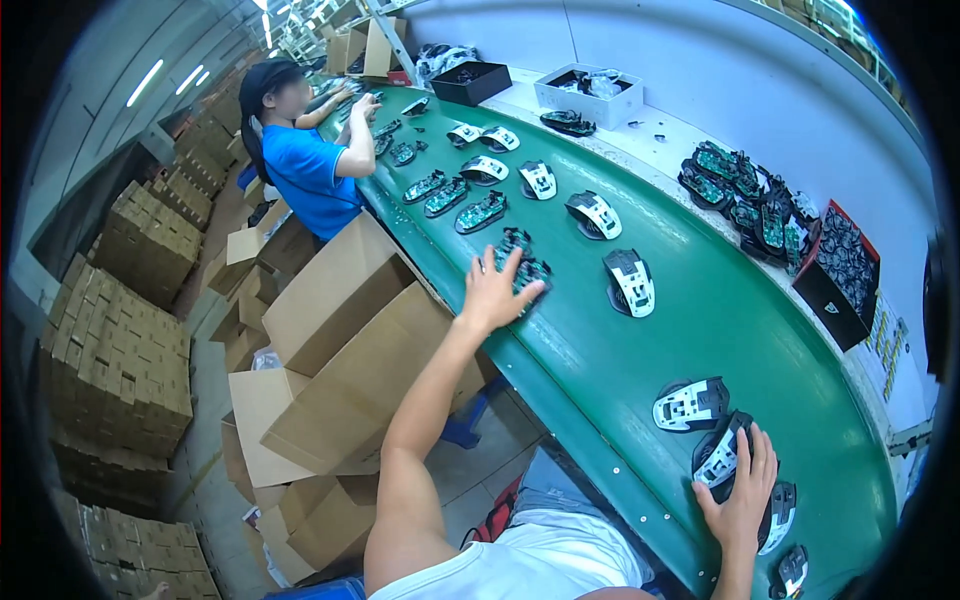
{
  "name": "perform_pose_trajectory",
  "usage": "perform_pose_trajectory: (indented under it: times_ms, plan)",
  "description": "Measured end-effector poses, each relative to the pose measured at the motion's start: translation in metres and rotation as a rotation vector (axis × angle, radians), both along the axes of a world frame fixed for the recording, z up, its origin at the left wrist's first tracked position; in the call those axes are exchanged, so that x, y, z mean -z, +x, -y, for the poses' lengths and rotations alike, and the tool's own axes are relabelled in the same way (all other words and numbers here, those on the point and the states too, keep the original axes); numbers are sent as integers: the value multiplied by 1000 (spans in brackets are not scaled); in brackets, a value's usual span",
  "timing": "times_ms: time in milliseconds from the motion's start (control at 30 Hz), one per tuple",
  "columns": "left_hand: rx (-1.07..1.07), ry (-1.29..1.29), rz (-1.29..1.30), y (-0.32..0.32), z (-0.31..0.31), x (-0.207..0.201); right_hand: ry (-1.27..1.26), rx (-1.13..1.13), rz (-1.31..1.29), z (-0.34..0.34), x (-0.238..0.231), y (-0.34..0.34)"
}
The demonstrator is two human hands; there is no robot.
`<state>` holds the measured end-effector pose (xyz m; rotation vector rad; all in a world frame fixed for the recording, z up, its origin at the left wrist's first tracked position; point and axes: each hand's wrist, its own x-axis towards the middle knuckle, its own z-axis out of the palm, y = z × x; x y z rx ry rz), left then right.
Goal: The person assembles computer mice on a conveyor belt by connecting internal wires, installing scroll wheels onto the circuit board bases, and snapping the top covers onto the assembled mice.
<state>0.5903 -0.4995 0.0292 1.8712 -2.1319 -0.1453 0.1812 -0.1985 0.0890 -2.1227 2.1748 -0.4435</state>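
My left hand (492,296) reaches across a green belt, its fingers spread over mouse bases with green circuit boards (518,246). Whether the fingertips press on them I cannot tell. At the lower right, my right hand (745,492) curls its thumb and fingers around a black-and-white mouse shell (720,456). Touching that shell on its far side is another mouse shell (690,404); one more (779,518) lies partly behind my right hand. Between my hands and farther off, white-topped mouse shells (630,284) stand in a row, with circuit-board mouse bases (481,212) to their left.
A person in a blue shirt (312,168) handles parts at the far left of the belt (690,300). Open cardboard boxes (345,340) stand against its near edge. On the far ledge lie piled circuit-board bases (735,185), a black box of small parts (842,275) and a white box (588,92).
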Motion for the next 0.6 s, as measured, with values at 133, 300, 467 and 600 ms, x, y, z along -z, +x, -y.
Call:
perform_pose_trajectory:
  times_ms: [133,300,467,600]
  plan:
    - [107,-121,114,-38,-31,-8,18,30,20,-2,-1,-1]
    - [22,-314,-89,-21,38,-31,9,40,17,-2,-1,2]
    - [-152,154,156,16,128,-55,10,51,39,-7,-3,2]
    - [-169,388,233,14,127,-43,9,45,38,-8,-3,1]
